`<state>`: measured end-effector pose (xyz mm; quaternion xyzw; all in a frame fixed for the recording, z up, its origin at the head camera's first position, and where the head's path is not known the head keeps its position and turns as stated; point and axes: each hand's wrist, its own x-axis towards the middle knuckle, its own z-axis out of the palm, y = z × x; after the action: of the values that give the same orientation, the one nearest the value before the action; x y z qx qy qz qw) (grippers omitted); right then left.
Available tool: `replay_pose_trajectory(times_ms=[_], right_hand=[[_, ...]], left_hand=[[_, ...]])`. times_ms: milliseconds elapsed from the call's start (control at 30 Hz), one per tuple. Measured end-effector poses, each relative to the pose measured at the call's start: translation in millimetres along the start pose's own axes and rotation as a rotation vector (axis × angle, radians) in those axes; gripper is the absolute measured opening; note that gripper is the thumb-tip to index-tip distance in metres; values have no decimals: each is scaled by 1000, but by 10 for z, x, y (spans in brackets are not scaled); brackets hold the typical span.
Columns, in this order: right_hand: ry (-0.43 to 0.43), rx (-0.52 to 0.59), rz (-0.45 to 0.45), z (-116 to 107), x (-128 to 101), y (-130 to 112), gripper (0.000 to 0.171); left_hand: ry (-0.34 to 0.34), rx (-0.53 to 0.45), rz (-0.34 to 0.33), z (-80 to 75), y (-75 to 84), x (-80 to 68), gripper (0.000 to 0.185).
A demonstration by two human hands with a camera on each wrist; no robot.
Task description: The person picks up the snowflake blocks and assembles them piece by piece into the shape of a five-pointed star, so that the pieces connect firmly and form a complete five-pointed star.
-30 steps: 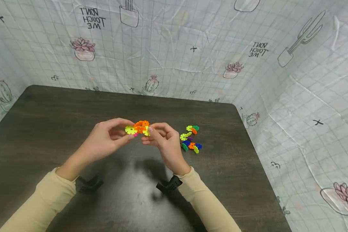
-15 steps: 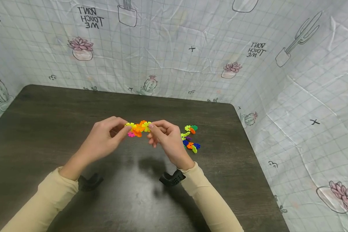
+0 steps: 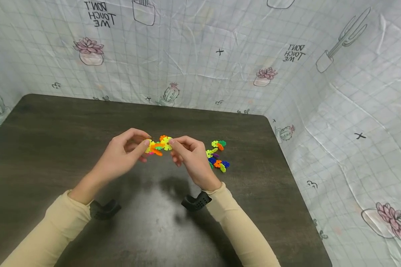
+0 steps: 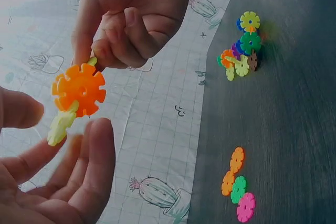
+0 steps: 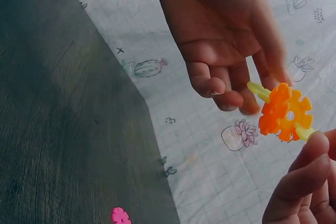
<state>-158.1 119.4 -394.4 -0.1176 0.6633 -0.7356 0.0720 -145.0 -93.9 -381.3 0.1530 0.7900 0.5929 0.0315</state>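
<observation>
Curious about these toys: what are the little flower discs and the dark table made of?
The flower discs look like moulded plastic: bright flat colours, uniform notched edges, smooth matt faces. The table looks like dark wood or a wood-grain laminate, with faint streaky grain and a soft sheen.

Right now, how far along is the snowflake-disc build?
Done: a few orange and yellow notched plastic discs are already slotted into one cluster. In hand: left hand and right hand pinch that cluster above the dark wooden table. Left: the multicoloured pile of loose discs beside the right hand, plus several small flat pieces.
</observation>
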Motion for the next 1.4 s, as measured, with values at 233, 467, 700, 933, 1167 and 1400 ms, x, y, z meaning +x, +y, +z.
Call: replay_pose_trajectory(times_ms=[233,467,700,933,1167,1400], right_hand=[[-32,92,5,32,7,18,19],[-51,140,28,39,-36,26,19],[-73,136,24,32,-78,49,17],[-118,60,20,80,-90,78,22],[-157,-131,-3,-39,-101,11,23],[27,-559,-29,-824,-33,-73,26]], left_hand=[[-98,-35,2,60,4,17,50],[-91,-72,47,127,0,14,51],[-63,-153,30,143,21,9,51],[-25,-158,11,163,13,11,57],[44,-165,-13,126,10,4,58],[36,-162,-68,37,-39,-79,60]])
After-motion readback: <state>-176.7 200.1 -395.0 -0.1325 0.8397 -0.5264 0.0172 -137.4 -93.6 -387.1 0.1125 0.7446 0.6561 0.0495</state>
